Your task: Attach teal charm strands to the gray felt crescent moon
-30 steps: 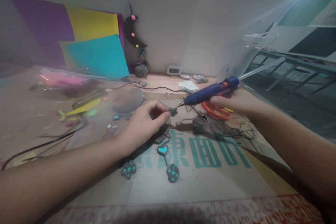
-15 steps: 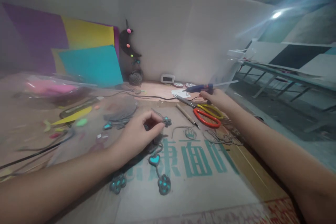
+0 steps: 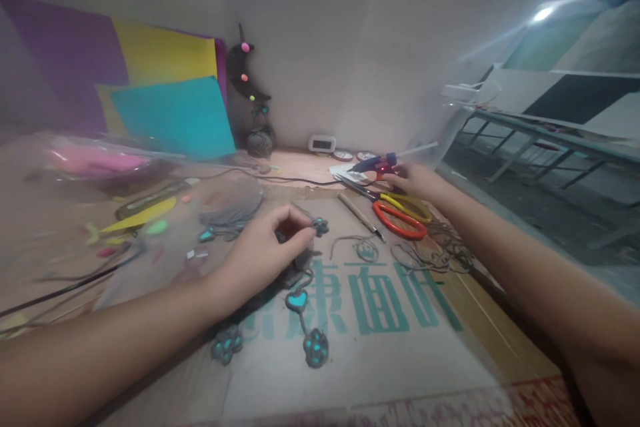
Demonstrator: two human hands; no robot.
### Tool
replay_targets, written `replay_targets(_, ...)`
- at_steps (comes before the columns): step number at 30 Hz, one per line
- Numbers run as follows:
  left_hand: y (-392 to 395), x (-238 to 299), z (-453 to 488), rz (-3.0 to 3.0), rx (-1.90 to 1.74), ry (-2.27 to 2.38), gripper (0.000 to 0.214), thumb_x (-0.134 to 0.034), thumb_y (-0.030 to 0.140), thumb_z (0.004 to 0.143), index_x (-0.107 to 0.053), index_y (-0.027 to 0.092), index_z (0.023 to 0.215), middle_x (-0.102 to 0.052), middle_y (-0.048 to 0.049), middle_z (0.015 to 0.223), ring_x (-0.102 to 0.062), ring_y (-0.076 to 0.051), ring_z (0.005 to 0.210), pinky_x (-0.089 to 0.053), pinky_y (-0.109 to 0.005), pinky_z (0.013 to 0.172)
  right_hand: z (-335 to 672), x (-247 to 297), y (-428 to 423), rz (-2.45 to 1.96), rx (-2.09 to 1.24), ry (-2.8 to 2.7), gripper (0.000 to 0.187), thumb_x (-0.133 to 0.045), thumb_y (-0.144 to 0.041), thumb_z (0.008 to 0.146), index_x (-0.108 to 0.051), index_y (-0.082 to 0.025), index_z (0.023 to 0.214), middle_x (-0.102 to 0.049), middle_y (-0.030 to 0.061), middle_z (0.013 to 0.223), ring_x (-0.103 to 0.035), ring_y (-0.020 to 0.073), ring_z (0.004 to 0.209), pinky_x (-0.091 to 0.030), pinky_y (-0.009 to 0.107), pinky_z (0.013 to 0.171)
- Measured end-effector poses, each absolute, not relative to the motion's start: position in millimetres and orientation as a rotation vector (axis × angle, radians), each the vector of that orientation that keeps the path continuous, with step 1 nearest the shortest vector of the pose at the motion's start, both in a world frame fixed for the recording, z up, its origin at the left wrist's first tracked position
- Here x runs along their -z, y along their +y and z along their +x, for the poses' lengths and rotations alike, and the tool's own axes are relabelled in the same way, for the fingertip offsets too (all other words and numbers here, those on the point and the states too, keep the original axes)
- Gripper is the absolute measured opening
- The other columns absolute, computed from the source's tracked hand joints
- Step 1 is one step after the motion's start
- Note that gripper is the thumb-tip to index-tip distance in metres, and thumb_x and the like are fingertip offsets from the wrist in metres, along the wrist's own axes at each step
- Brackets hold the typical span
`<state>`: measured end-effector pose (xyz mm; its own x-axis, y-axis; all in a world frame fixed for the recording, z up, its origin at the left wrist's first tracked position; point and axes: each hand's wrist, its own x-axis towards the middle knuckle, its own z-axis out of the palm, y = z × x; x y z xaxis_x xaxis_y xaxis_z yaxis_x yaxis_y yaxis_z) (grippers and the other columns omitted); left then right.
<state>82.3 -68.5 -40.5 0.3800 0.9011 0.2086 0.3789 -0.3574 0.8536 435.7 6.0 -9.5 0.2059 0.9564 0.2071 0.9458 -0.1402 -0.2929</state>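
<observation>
Thumb and fingertips of my left hand (image 3: 277,237) pinch a small grey clay flower charm (image 3: 320,225) with a turquoise centre, just above the cardboard. Below that hand a grey cord carries a turquoise heart charm (image 3: 297,300) and a paw charm (image 3: 316,347). Another paw charm (image 3: 227,345) lies to their left. My right hand (image 3: 403,180) is at the handle of a blue glue gun (image 3: 373,163), fingers curled about it. A clear glue stick (image 3: 420,149) sticks out of its back. The gun's nozzle lies over a white paper (image 3: 345,172).
Red-and-yellow-handled scissors (image 3: 400,220), a wooden-handled tool (image 3: 361,217) and loose grey cord (image 3: 430,257) lie between my arms. Behind stand a small digital clock (image 3: 322,144) and a ball of cord (image 3: 260,142). Turquoise sheets (image 3: 175,117) and a pink bag (image 3: 97,160) are left.
My right hand has turned the glue gun slightly and shifted its back end left; a small red light on it now shows. My left hand keeps its pinch. The view has tilted slightly.
</observation>
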Motion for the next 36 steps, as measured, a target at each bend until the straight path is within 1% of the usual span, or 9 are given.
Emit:
replay_targets(3,-68,41,83,1.909,-0.907,1.107,0.012,-0.063,0.034,0.085,-0.064,0.021,0.086,-0.071,-0.0009,0.086,-0.064,-0.019,0.081,-0.049,-0.029,0.074,424,-4,-27,-2.147,0.14,-1.792,0.037,-0.068,-0.052,0.082,-0.074,-0.016,0.088,-0.073,0.0133,0.085,-0.064,0.0269,0.078,-0.043,0.036,0.069)
replay_targets(5,-67,42,83,1.936,-0.89,1.1,0.012,-0.063,0.034,0.085,-0.064,0.021,0.085,-0.07,-0.0006,0.085,-0.064,-0.019,0.082,-0.049,-0.029,0.075,404,-10,-51,-1.931,0.247,-1.951,0.029,-0.064,-0.047,0.087,-0.074,-0.02,0.087,-0.073,0.0097,0.085,-0.064,0.0244,0.077,-0.043,0.035,0.068)
replay_targets(8,-67,42,84,1.97,-0.879,1.069,0.014,-0.061,0.034,0.086,-0.064,0.021,0.082,-0.07,0.0003,0.082,-0.064,-0.019,0.08,-0.048,-0.029,0.075,363,-8,-80,-1.397,-0.088,-2.392,0.016,-0.064,-0.033,0.091,-0.074,-0.021,0.093,-0.074,0.006,0.093,-0.065,0.0193,0.083,-0.048,0.032,0.076)
replay_targets(11,-68,40,84,1.957,-0.905,1.046,0.015,-0.06,0.034,0.087,-0.062,0.021,0.081,-0.069,-0.0006,0.082,-0.064,-0.018,0.08,-0.049,-0.029,0.075,330,7,-93,-1.108,-0.131,-2.577,0.018,-0.06,-0.025,0.094,-0.073,-0.02,0.106,-0.07,0.0079,0.101,-0.064,0.0179,0.087,-0.049,0.032,0.078)
replay_targets(18,-68,39,83,1.967,-0.917,1.047,0.011,-0.06,0.031,0.087,-0.063,0.02,0.085,-0.069,-0.0003,0.084,-0.064,-0.018,0.082,-0.049,-0.029,0.079,312,39,-93,-1.188,-0.327,-2.379,0.012,-0.058,-0.015,0.093,-0.065,-0.017,0.084,-0.063,0.0075,0.095,-0.063,0.0168,0.084,-0.053,0.032,0.075)
replay_targets(23,-69,43,82,1.959,-0.876,1.043,0.006,-0.061,0.027,0.085,-0.062,0.021,0.084,-0.068,0.0004,0.084,-0.064,-0.018,0.08,-0.048,-0.029,0.075,310,26,-107,-1.345,-0.622,-1.967,0.01,-0.046,-0.017,0.096,-0.054,-0.02,0.091,-0.056,-0.0054,0.061,-0.055,0.0107,0.048,-0.045,0.024,0.048)
replay_targets(26,-69,43,83,1.939,-0.86,1.003,0.006,-0.061,0.027,0.086,-0.061,0.021,0.087,-0.068,0.0003,0.085,-0.064,-0.017,0.081,-0.048,-0.029,0.074,309,19,-111,-1.252,-0.699,-1.825,0.002,-0.054,-0.02,0.093,-0.054,-0.021,0.091,-0.063,-0.0043,0.066,-0.062,0.0111,0.052,-0.051,0.025,0.053)
replay_targets(30,-70,43,84,1.952,-0.897,0.937,0.006,-0.059,0.023,0.086,-0.058,0.021,0.091,-0.066,0.0002,0.086,-0.064,-0.016,0.082,-0.05,-0.028,0.075,310,19,-113,-1.281,-0.492,-1.914,0.009,-0.065,-0.025,0.088,-0.065,-0.021,0.096,-0.073,0.0013,0.077,-0.07,0.0159,0.068,-0.056,0.03,0.066)
replay_targets(36,-74,43,82,2.149,-0.909,0.924,0.007,-0.056,0.022,0.088,-0.061,0.021,0.093,-0.068,-0.0012,0.089,-0.065,-0.017,0.085,-0.05,-0.029,0.077,307,16,-122,-1.131,-0.031,-2.129,0.009,-0.061,-0.021,0.091,-0.066,-0.022,0.083,-0.072,0.0018,0.075,-0.064,0.015,0.064,-0.049,0.028,0.061)
